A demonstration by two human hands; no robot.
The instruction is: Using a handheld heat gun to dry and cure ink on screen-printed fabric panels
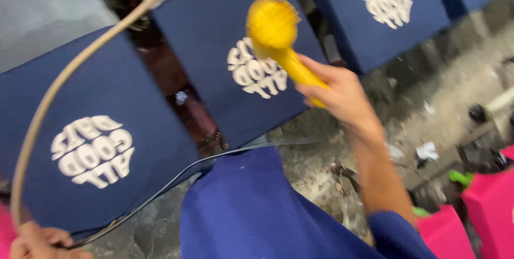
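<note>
Three navy panels are lying in a row across the far side, each carrying a white print: the left panel, the middle panel and the right panel, with dark gaps between them. Nearer, a navy cloth is covering the person's lap, and a pink cloth is showing at the near right, above a dirty floor strewn with scraps. A tan hose is arching from the far edge down to the near left corner, where the left hand is curling around it beside a thin dark cord; the fingers are closing on the hose, though the frame edge is cutting most of the hand off. The right hand is wrapping fully around the handle of a yellow tool, whose round head is hovering over the middle panel, just beside its white print and apparently not touching it. To my eye the tool is being passed over the print, and doing that well is calling for a steady wrist, the head kept level above the print, and the hose held slack and clear of the panels so it is not dragging across them.
</note>
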